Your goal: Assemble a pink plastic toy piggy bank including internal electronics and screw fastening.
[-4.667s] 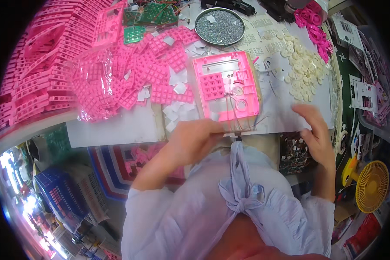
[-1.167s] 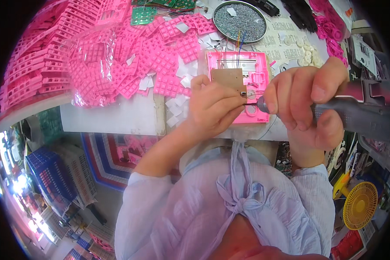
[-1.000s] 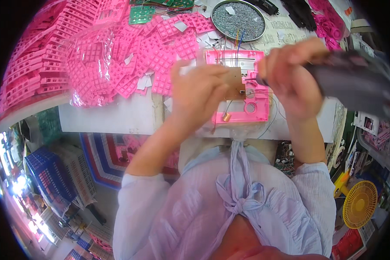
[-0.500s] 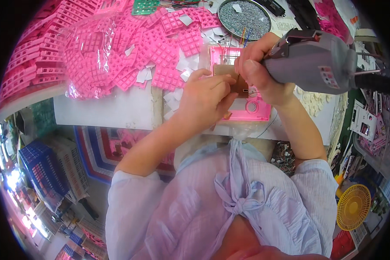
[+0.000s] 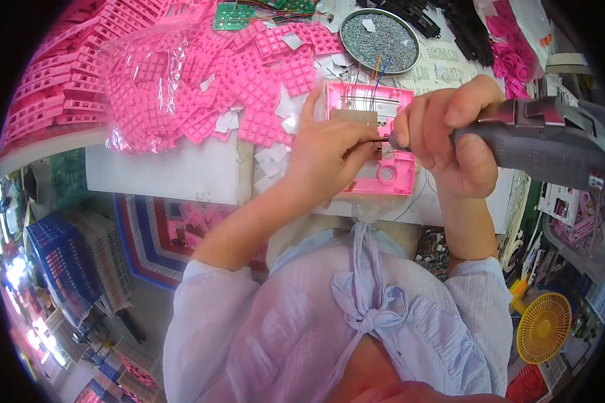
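Observation:
My right hand grips a grey power screwdriver, which lies nearly level, its bit pointing left. The bit's tip meets the fingertips of my left hand. There the thumb and a finger pinch together, on something too small or hidden to make out, while the index finger sticks out away from me. Under both hands lies an open pink plastic casing with a round ring near its lower right. Inside it sits a brown circuit board, partly covered by my left hand. Thin coloured wires run from the casing's far side.
A round metal tray of small screws stands beyond the casing. Pink keypad pieces and a clear plastic bag heap up at left, with white paper scraps nearby. Green circuit boards lie at the back. A yellow basket is low right.
The screwdriver has swung from over the casing to the right and tipped level, its bit now at my left fingertips. My left index finger has straightened out.

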A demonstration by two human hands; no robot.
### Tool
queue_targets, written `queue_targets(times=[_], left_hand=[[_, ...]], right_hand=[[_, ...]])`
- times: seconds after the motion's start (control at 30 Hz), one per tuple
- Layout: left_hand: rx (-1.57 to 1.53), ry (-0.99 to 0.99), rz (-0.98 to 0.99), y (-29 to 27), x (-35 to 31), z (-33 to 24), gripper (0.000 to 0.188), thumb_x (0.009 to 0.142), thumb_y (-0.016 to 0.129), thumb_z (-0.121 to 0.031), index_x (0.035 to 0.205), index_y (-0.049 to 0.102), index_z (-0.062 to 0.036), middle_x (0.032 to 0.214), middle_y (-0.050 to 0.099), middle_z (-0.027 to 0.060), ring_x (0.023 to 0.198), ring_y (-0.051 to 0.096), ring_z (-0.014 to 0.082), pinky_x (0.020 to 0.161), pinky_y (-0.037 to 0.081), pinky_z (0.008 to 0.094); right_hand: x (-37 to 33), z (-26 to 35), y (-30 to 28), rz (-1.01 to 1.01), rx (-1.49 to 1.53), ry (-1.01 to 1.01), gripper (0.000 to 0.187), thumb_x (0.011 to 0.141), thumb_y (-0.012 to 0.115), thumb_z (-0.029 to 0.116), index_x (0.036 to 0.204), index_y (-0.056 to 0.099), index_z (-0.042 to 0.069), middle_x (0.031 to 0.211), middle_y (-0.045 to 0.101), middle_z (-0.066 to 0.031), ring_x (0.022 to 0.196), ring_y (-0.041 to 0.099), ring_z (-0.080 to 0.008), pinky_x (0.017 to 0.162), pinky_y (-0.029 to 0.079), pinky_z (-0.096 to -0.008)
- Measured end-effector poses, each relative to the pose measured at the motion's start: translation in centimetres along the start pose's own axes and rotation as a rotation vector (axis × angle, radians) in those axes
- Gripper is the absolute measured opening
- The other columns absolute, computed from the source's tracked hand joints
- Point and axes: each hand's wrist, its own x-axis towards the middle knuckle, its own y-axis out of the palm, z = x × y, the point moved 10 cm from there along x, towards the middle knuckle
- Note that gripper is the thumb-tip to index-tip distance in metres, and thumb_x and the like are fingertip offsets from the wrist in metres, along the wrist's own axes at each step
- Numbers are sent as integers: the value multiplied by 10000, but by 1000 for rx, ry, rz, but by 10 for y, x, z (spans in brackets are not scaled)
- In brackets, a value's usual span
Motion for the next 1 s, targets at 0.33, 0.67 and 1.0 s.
queue_targets(times=[0.33,0.67,1.0], left_hand=[[204,187,-42,0,16,-19,142,748,782,-214,826,690,-140,842,708,6,820,692,179,1148,223,612],[750,82,221,23,172,74,199,800,623,-210,775,765,-73,868,725,156,948,678,336,936,382,611],[698,64,188,47,178,84,221,808,596,-210,767,762,-68,909,730,168,941,684,325,965,381,567]], right_hand=[[-3,9,-10,-118,20,-44,241,933,627,184,1042,453,58,630,479,-29,527,454,-125,624,469,-336],[-17,-39,-13,-209,51,158,217,847,650,69,990,504,-4,669,557,-71,591,571,-143,636,527,-328],[-29,-52,6,-158,27,183,223,871,678,100,982,501,23,784,582,-79,703,603,-162,687,523,-336]])
